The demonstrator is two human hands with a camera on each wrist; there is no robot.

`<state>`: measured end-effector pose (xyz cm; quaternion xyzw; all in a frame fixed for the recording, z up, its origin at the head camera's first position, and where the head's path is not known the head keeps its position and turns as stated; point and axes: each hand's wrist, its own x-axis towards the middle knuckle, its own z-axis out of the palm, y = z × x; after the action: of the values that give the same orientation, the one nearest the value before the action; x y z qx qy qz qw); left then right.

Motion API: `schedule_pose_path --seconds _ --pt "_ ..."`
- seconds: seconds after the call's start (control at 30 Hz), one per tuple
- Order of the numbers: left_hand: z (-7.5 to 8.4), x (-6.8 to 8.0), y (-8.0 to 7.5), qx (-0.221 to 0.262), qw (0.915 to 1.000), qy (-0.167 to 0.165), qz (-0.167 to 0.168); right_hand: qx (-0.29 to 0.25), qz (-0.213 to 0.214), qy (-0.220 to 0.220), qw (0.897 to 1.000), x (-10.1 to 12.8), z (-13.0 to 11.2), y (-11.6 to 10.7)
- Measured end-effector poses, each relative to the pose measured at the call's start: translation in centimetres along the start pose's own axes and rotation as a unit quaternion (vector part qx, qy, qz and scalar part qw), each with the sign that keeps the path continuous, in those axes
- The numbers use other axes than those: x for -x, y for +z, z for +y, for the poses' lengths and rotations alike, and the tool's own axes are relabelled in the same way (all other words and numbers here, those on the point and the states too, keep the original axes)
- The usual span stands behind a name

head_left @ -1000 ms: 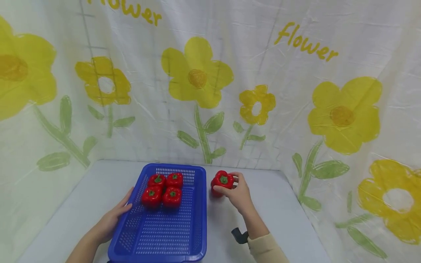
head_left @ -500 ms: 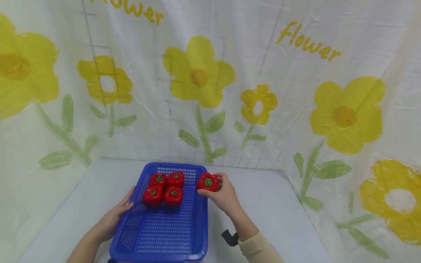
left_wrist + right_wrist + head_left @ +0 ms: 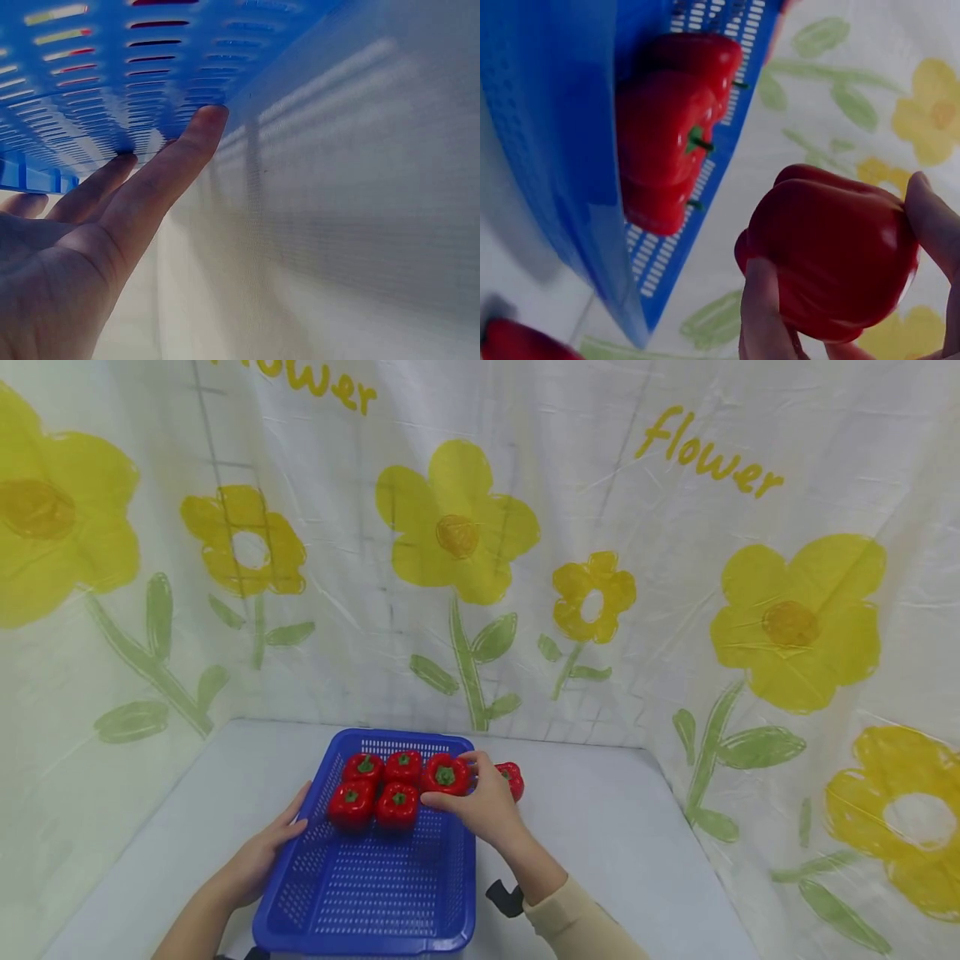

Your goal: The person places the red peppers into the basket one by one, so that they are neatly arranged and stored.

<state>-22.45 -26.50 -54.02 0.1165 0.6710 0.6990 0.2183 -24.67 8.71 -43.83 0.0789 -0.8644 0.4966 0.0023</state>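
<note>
Red bell pepper [image 3: 446, 774] is pinched in the right hand [image 3: 480, 806], thumb and fingers curled round it, stem up, just above the far right corner of the blue basket [image 3: 375, 893]. Four peppers [image 3: 378, 789] already sit there in a two-by-two block at the far end. Best move, I'd say: lower it straight into the gap right of the back row, let go only once it rests on the mesh. Left hand [image 3: 258, 856] lies flat, fingers straight, against the basket's left wall, steadying it. One more pepper [image 3: 513, 777] waits on the worktop [image 3: 637, 843], just right of the basket.
</note>
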Motion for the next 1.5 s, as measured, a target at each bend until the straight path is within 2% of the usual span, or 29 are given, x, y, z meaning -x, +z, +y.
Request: schedule_pose_path --seconds 0.23,0.43,0.7,0.93,1.03,1.23,1.5 --pt "-0.3 0.2 0.2 -0.001 0.9999 -0.005 0.016 0.015 -0.034 -0.005 0.999 0.2 -0.8 2.5" --pt "-0.4 0.5 0.0 -0.002 1.0000 0.001 0.006 0.019 -0.061 0.003 0.998 0.4 -1.7 4.2" --pt "-0.1 0.1 0.3 -0.008 0.9996 -0.006 0.027 0.056 -0.073 -0.012 0.996 0.3 -2.4 6.2" --pt "0.0 -0.1 -0.1 -0.009 0.9999 -0.006 0.010 0.080 -0.084 -0.004 0.993 0.6 -3.3 7.6" --pt "0.0 0.0 -0.2 -0.003 1.0000 -0.006 0.005 0.110 -0.096 -0.005 0.989 0.7 -3.8 8.6" --pt "-0.1 0.3 -0.2 -0.002 1.0000 -0.003 -0.001 0.182 -0.130 0.002 0.975 0.9 -4.5 11.0" --pt "-0.1 0.1 -0.2 -0.004 1.0000 -0.004 -0.002 0.236 -0.139 0.017 0.962 0.6 -4.6 12.8"
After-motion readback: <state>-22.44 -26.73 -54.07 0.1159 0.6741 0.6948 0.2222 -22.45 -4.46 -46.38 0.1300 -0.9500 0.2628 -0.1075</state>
